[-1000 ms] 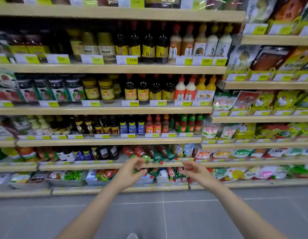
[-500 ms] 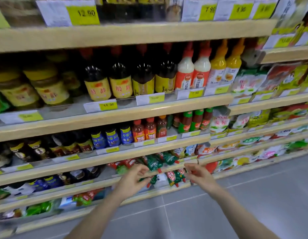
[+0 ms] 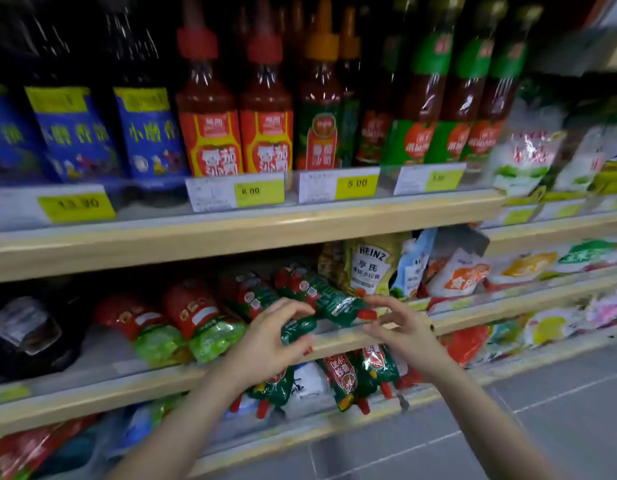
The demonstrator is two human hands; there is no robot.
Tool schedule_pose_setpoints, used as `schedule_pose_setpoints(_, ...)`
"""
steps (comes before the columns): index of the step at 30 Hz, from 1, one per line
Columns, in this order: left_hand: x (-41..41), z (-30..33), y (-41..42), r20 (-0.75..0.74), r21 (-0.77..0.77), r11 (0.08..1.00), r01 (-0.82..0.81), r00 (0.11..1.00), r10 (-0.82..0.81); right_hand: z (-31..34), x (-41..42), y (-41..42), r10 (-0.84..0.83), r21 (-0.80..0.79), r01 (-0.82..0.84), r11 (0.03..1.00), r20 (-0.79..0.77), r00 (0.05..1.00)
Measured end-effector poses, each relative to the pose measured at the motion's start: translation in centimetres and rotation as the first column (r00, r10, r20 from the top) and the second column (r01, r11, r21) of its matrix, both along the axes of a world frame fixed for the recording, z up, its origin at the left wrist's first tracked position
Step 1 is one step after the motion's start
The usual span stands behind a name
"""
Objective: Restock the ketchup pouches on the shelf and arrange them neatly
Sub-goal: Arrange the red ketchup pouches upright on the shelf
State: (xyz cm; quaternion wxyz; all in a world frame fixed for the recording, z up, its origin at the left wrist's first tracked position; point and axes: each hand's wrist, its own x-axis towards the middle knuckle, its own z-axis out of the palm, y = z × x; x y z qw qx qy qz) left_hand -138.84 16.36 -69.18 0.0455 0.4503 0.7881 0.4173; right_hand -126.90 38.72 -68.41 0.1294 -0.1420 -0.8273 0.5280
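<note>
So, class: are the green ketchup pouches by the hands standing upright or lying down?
Lying down. The green ketchup pouches lie flat on the shelf, red caps pointing out over its front edge.

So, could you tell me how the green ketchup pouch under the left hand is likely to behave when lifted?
The green ketchup pouch probably flexes and sags, since it looks soft-sided. Its glossy film may be slippery. Overhanging the shelf edge, it could slide off if nudged.

The ketchup pouches [image 3: 321,299] were dark green and red with red caps, the shelf [image 3: 231,233] edge pale wood, the price tags [image 3: 357,183] bright yellow, floor [image 3: 542,427] grey tile.
</note>
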Motion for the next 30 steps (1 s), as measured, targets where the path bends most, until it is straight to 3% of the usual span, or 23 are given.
schedule_pose_setpoints(4,-1.1,-2.5,1.4,-0.209,-0.021,0.999,-0.027,0.978,0.022,-3.9,-1.5,0.9,0.033,0.121,-0.024,0.992,-0.068,0.997)
schedule_pose_setpoints(8,-0.8,-2.9,1.6,-0.369,-0.113,0.987,-0.115,0.927,0.066,-4.6,-2.6,0.6,-0.011,0.112,0.030,0.993,-0.170,0.985)
schedule_pose_setpoints(20,-0.9,-3.2,-1.5,-0.371,-0.126,0.961,-0.245,0.910,0.184,-5.1,-3.2,-1.8,-0.046,0.236,0.108,0.966,-0.253,0.966)
schedule_pose_setpoints(24,0.0,-2.2,1.4,-0.373,-0.124,0.973,-0.196,0.918,0.137,-2.4,-2.8,-2.6,0.015,0.325,0.115,0.939,-0.373,0.928)
schedule_pose_setpoints(30,-0.1,-1.7,3.5,-0.228,0.151,0.961,-0.231,0.938,0.261,1.1,-3.1,-4.3,0.047,0.375,0.158,0.913,-0.483,0.874)
